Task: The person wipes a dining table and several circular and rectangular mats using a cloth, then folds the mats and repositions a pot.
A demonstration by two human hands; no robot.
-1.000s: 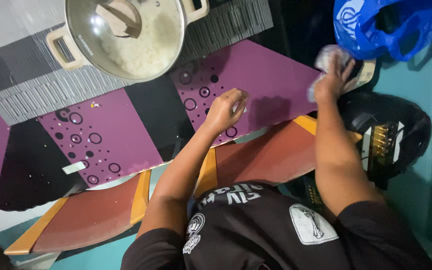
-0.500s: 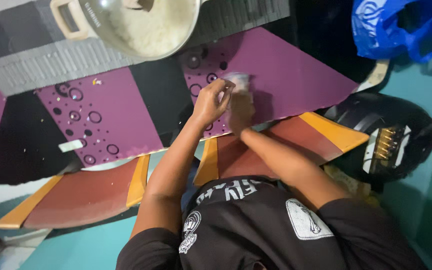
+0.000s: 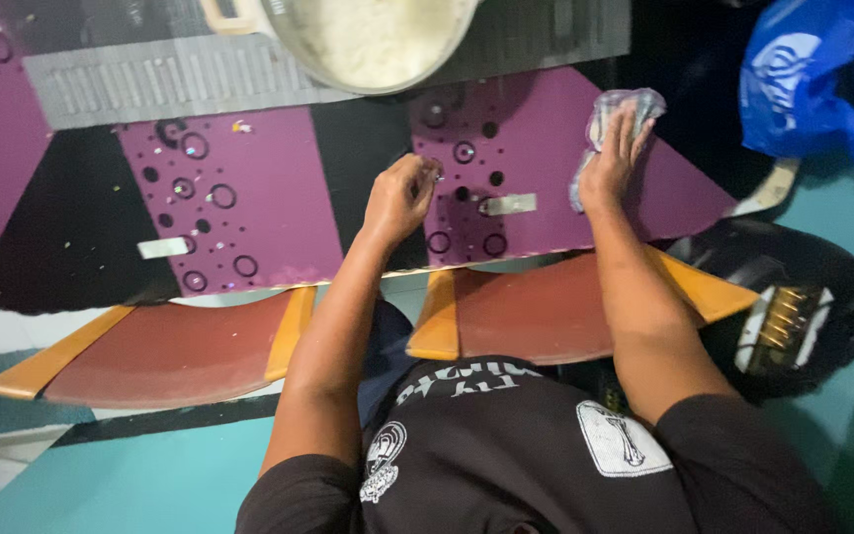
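Note:
My right hand (image 3: 613, 158) lies flat on a pale crumpled cloth (image 3: 635, 101) and presses it onto the purple-and-black patterned table cover (image 3: 279, 198). My left hand (image 3: 402, 196) rests on the same cover a little to the left, near the black stripe. Its fingers are curled into a loose fist with the fingertips pinched together; I cannot see anything in them. Small crumbs and bits (image 3: 241, 126) dot the cover to its left.
A metal pot of white rice (image 3: 378, 40) stands at the table's far edge. A blue plastic bag (image 3: 822, 79) sits at the far right. Below it is a black round appliance with gold contacts (image 3: 793, 316). Two brown-and-orange curved seats (image 3: 180, 346) (image 3: 546, 307) lie along the table's near edge.
My right hand brought the cloth from near the blue bag over to my left hand, then slid it right across the purple cover. My left hand stayed curled in nearly the same spot.

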